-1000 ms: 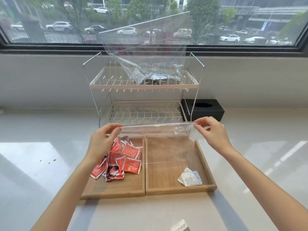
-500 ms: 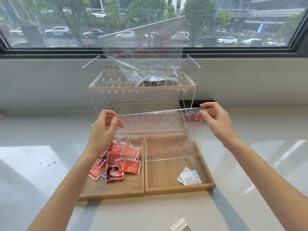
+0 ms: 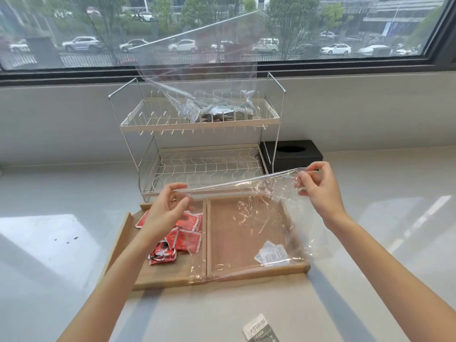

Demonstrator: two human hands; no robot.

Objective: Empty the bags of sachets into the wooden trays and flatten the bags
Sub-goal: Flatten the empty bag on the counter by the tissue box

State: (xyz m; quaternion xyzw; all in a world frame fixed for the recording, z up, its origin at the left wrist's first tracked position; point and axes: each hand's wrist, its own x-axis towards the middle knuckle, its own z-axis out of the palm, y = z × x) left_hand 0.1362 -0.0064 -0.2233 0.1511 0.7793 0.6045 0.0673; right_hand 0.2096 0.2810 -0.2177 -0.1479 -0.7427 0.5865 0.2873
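I hold an empty clear plastic bag (image 3: 249, 218) stretched over the right wooden tray (image 3: 237, 272). My left hand (image 3: 165, 213) pinches its top left corner and my right hand (image 3: 318, 186) pinches the top right corner, held a little higher. The bag's lower edge drapes over the tray's front rim. Several red sachets (image 3: 182, 238) lie in the left wooden tray (image 3: 158, 280). Two white sachets (image 3: 271, 254) lie in the right tray under the bag. A second clear bag (image 3: 202, 70) holding grey sachets (image 3: 214, 113) stands on the top shelf of the white wire rack (image 3: 197, 124).
A black tissue box (image 3: 291, 154) sits behind the rack at right. One loose grey sachet (image 3: 259, 328) lies on the white counter near the front edge. A window runs along the back wall above the counter.
The bag was raised upright half a second ago; now it is lowered and spread out over the right tray. The left hand has come down and the right hand has moved right.
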